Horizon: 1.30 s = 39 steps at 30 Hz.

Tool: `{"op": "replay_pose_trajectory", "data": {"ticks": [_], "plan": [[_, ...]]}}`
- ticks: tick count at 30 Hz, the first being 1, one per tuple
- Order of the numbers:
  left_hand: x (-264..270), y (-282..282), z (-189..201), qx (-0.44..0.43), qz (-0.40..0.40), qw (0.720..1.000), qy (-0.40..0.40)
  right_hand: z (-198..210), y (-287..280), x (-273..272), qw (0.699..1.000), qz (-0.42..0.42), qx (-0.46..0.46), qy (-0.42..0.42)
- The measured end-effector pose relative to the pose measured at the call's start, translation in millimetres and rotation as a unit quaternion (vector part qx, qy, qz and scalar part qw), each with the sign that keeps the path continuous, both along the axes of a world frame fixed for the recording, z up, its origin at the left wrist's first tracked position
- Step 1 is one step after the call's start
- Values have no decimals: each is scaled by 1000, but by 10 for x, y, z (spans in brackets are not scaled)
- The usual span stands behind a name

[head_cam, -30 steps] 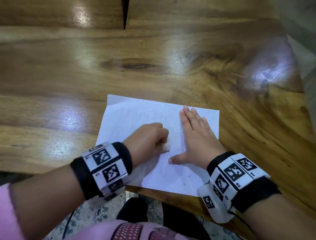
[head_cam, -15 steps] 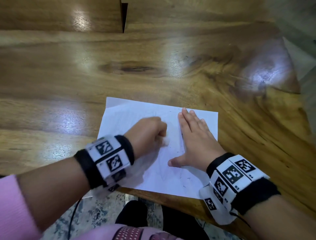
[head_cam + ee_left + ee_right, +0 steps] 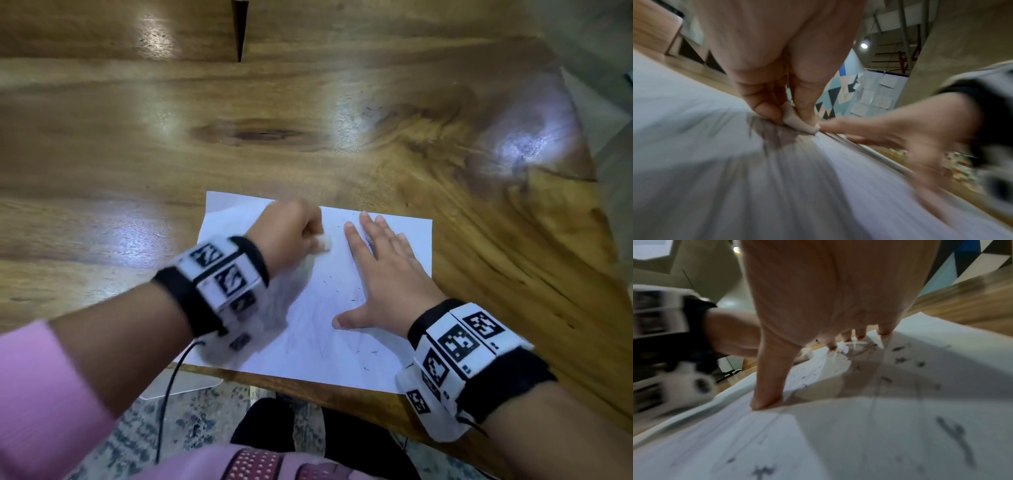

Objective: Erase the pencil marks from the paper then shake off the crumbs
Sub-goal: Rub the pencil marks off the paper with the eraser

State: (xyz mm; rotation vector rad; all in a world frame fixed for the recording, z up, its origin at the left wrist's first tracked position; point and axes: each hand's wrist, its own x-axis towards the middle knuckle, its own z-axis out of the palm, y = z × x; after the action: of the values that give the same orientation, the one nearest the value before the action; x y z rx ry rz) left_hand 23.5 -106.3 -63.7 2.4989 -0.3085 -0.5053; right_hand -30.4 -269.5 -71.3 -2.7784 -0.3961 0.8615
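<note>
A white sheet of paper (image 3: pixel 308 346) with faint pencil scribbles lies at the near edge of the wooden table (image 3: pixel 308 120). My left hand (image 3: pixel 291 233) pinches a small white eraser (image 3: pixel 323 244) and presses its end onto the far part of the sheet; the left wrist view shows the eraser (image 3: pixel 797 122) held between thumb and fingers on the paper (image 3: pixel 715 178). My right hand (image 3: pixel 380 274) lies flat with straight fingers on the right half of the sheet, thumb spread. Dark eraser crumbs (image 3: pixel 900 360) lie scattered around the right hand (image 3: pixel 828 305).
The table's near edge (image 3: pixel 308 383) runs just below the paper, with patterned floor and my pink-clad lap under it. A dark slit (image 3: pixel 239 31) splits the table's far side. The table's right edge (image 3: pixel 579 113) slants away.
My left hand has slid the eraser away from me, from the sheet's middle up toward its far edge. The right hand has stayed flat in place.
</note>
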Motion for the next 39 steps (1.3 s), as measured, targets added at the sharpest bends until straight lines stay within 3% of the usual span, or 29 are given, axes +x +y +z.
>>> {"op": "replay_pose_trajectory", "data": {"ticks": [4, 11, 19, 27, 31, 39], "plan": [[434, -144, 18, 8, 18, 1000, -17, 4, 6, 1, 1000, -3, -6, 2], [-298, 176, -50, 8, -23, 1000, 14, -14, 15, 8, 1000, -6, -4, -1], [362, -66, 8, 14, 36, 999, -27, -12, 33, 8, 1000, -6, -15, -1], [39, 151, -50, 0, 42, 998, -46, 35, 89, -4, 999, -19, -29, -18], [39, 140, -46, 5, 43, 998, -53, 46, 132, 38, 998, 0, -12, -56], [241, -86, 25, -6, 48, 998, -48, -33, 99, 77, 999, 6, 8, -48]]}}
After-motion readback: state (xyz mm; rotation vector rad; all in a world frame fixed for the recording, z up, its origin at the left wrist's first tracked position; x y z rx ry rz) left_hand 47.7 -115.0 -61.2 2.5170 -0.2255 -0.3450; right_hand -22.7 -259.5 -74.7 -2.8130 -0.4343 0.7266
